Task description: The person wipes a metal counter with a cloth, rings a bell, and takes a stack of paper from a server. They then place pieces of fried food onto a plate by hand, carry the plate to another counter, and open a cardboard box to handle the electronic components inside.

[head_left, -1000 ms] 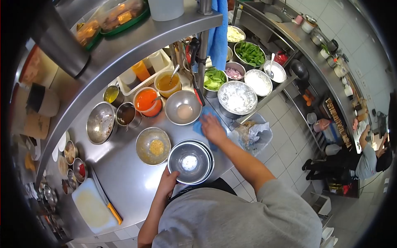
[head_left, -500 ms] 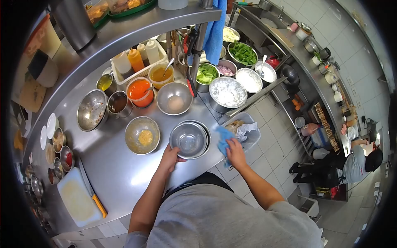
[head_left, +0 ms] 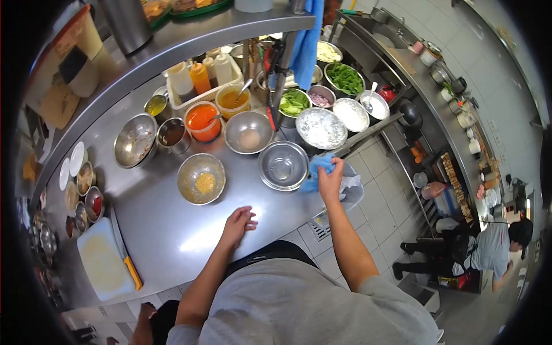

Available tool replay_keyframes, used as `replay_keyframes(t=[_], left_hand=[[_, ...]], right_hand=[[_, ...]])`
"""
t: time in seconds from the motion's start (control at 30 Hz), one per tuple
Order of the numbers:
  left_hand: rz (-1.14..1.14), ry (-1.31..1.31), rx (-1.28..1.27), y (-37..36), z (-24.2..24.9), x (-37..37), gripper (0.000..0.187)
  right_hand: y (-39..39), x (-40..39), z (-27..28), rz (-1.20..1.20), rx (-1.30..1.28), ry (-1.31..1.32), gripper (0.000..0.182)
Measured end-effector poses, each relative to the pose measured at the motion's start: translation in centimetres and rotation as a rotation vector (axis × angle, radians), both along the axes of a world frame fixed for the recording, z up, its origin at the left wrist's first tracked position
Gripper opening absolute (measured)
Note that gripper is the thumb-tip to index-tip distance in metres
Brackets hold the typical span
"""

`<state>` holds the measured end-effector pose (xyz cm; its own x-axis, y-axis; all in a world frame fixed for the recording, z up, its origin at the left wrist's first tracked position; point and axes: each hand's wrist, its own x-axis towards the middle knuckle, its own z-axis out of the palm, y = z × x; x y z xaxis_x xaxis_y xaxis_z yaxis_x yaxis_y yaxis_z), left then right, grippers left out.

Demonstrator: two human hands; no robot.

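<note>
A right hand (head_left: 329,175) pinched a blue cloth (head_left: 311,171) between thumb and fingers, just beside stacked metal bowls (head_left: 283,163) at the counter's (head_left: 164,238) right side. The left hand (head_left: 239,225) — fingers loosely curled, slightly apart — was above the counter's front; contact was unclear.

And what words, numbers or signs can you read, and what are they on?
None can be read.
Blue cloth, stacked bowls: no writing visible.
Orange bottle: no readable label.
Knife handle: any marking is too small.
Far worker's shirt: any print is too small.
</note>
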<state>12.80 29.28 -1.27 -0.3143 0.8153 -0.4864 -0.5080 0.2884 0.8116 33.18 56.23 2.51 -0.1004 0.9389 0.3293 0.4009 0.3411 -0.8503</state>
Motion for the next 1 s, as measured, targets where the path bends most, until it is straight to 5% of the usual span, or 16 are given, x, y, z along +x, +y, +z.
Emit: replay_keyframes(t=[0.23,0.3,0.37,0.47,0.6,0.67,0.87,1.0], left_hand=[[0.154,-0.036,-0.018,-10.0,-0.1,-0.1,0.035],[0.186,0.021,-0.039,-11.7,-0.4,-0.2,0.034],[0.215,0.039,-0.030,-13.1,-0.6,-0.2,0.033],[0.273,0.031,-0.015,-15.2,-0.8,0.0,0.032],[0.346,0.096,-0.053,-17.3,-1.3,0.3,0.034],[0.397,0.061,-0.060,-17.2,-0.1,0.7,0.035],[0.469,0.060,0.009,-17.5,-0.4,1.0,0.036],[0.562,0.233,-0.057,-19.4,-0.5,1.1,0.038]], right_hand=[[3.8,3.0,-13.2,0.034,-0.065,-0.099,0.033],[5.5,4.5,-14.2,0.153,-0.075,-0.407,0.043],[6.0,4.8,-12.6,0.308,-0.256,-0.578,0.063],[5.1,4.0,-7.5,0.440,-0.328,-0.852,0.058],[1.0,4.1,-5.5,0.799,-0.040,-1.245,0.053],[-5.8,0.2,-0.7,0.930,-0.159,-1.174,0.046],[-21.1,-12.1,-2.5,1.429,-0.135,-0.763,0.042],[-26.3,-19.6,1.3,1.563,-0.518,-0.665,0.031]])
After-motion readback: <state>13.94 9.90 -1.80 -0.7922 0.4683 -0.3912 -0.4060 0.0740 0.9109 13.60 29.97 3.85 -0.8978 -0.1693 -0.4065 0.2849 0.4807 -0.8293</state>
